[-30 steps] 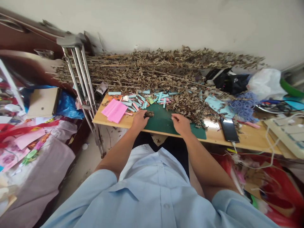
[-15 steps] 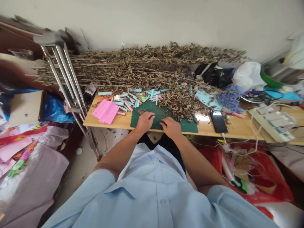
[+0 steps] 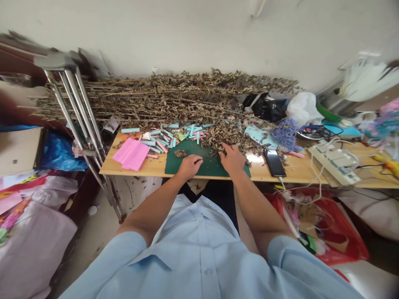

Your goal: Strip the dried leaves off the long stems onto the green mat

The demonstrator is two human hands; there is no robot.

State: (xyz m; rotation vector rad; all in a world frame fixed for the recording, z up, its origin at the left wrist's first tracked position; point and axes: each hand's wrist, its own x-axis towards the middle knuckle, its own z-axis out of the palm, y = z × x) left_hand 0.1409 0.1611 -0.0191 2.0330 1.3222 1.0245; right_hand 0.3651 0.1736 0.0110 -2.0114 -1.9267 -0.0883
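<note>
Left hand (image 3: 189, 166) curled on green cutting mat (image 3: 207, 162), grip unclear; right hand (image 3: 232, 160) open, fingers pressed into dried leaves (image 3: 226, 135).

Left hand (image 3: 189, 167) on green cutting mat (image 3: 205, 162); right hand (image 3: 232, 160) in dried leaves (image 3: 225, 135).

No words, labels or numbers can be read here.

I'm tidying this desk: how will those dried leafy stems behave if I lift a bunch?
The dried leafy stems probably feel light and brittle: the leaves are brown and curled, with crumbs on the green cutting mat. The thin stalks likely snap rather than bend. Tangled near the right hand, a lifted bunch may drag others along.
</note>
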